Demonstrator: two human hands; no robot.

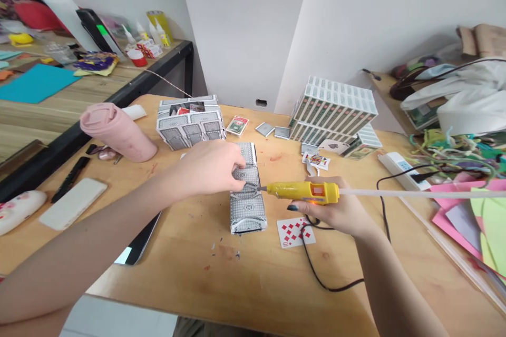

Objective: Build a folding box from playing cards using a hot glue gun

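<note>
A yellow hot glue gun (pixel 302 192) is gripped in my right hand (pixel 342 208), nozzle pointing left and a long clear glue stick running out of its back. Its tip meets a seam on a row of blocks made from grey-patterned playing cards (pixel 248 212). My left hand (pixel 209 167) comes over the row from the left, fingers curled and closed on a card edge at its middle; the exact contact is partly hidden. Beneath the glue gun a ten of diamonds (pixel 295 233) lies face up.
Behind stand a card-built box (pixel 192 125), a card pack (pixel 237 126) and a tall stack of card boxes (pixel 336 108). A pink tumbler (pixel 118 131) is at left. The black cord (pixel 316 276) loops near my right arm, by a power strip (pixel 403 169).
</note>
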